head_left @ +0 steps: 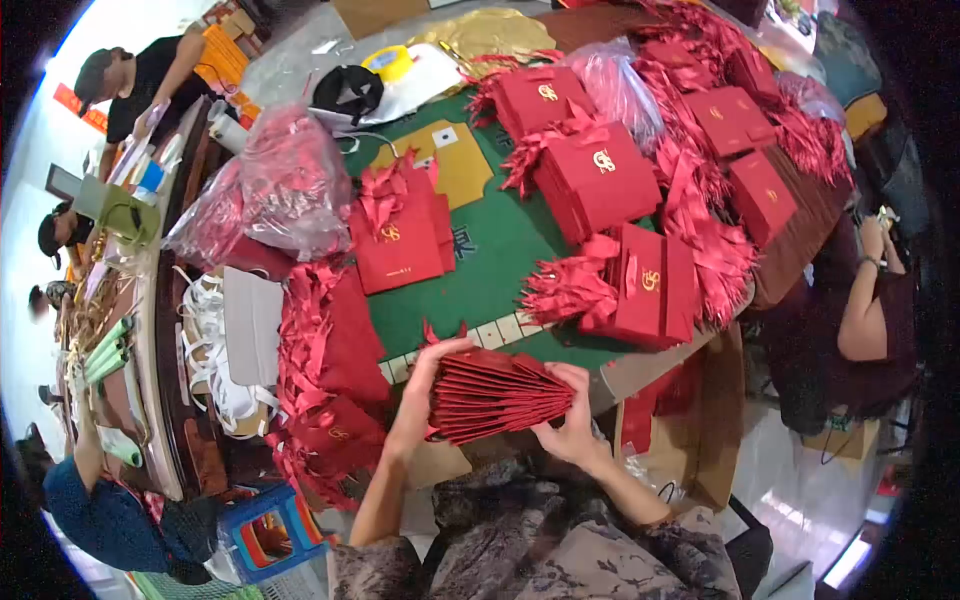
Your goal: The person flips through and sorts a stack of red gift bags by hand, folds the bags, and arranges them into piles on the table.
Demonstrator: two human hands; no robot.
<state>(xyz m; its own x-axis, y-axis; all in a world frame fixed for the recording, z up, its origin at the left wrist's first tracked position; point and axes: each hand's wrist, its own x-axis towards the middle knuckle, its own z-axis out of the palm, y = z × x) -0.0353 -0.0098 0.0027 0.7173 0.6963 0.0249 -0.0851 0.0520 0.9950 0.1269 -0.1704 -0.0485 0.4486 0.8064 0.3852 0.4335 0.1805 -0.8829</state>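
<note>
A thick stack of flat red paper bags is fanned out over the near edge of the table, the folded edges turned toward me. My left hand grips the stack along its left side. On the narrower right end, my right hand has its fingers and thumb closed around the bags. Just beyond lies a smaller pile of red bags with gold lettering, red ribbons on top. To the right of it rests another red bundle with ribbon handles.
The green table mat bears more red bag stacks. Clear plastic-wrapped bundles stand at left beside white ribbon-handled bags. An open cardboard box sits below the right edge. Other people work left and right.
</note>
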